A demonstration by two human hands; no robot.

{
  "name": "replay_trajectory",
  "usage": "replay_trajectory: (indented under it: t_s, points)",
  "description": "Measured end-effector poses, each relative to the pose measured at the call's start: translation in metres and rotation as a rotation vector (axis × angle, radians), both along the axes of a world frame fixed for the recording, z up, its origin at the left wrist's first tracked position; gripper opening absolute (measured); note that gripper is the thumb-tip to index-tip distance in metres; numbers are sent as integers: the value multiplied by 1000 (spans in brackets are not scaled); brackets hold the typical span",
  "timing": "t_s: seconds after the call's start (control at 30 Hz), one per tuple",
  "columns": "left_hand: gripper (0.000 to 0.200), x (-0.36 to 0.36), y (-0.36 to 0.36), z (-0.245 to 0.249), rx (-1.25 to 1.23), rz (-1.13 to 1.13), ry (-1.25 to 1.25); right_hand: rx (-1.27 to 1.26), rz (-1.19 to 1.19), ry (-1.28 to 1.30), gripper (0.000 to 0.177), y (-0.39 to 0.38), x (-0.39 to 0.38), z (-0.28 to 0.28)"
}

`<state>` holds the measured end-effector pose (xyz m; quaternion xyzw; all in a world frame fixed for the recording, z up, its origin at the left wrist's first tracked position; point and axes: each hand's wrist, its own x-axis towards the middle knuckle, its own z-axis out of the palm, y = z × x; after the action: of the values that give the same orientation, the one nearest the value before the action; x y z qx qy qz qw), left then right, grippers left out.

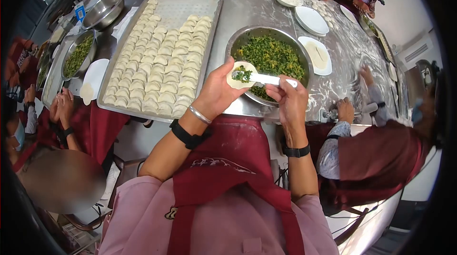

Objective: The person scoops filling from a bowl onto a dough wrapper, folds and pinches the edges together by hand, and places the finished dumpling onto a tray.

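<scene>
My left hand (220, 88) holds a round dumpling wrapper (232, 81) on its fingers, thumb along the edge. Some chopped green filling (243, 74) lies on the wrapper. In my right hand (291, 98) is a white spoon (269, 80), its handle pinched between thumb and fingers and its tip at the filling. Both hands are over the near side of a steel bowl (232, 41) full of chopped greens with yellow bits. Left of my left hand, a large metal tray (213, 21) bears rows of folded dumplings (157, 69).
White plates (312, 20) stand right of the bowl, one with wrappers (316, 54). Flour dusts the steel table (342, 60). Another filling bowl (66, 71) and a steel basin (105, 10) stand at the left. Co-workers' hands are on both sides, one (345, 110) near my right.
</scene>
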<state>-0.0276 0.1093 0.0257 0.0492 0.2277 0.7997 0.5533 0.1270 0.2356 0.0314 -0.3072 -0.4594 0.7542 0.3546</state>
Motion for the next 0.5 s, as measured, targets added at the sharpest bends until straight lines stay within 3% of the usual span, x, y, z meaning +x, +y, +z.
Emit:
replay_trajectory:
  t_s: [0.17, 0.37, 0.5]
  points:
    - [46, -13, -10, -4, 22, 43, -3, 29, -38, 55, 18, 14, 1, 10]
    - [39, -29, -25, -3, -25, 144, -12, 490, -168, -431, 15, 60, -7, -28]
    - [47, -33, -27, -5, -45, 182, 24, 452, -77, -433, 12, 54, -18, -33]
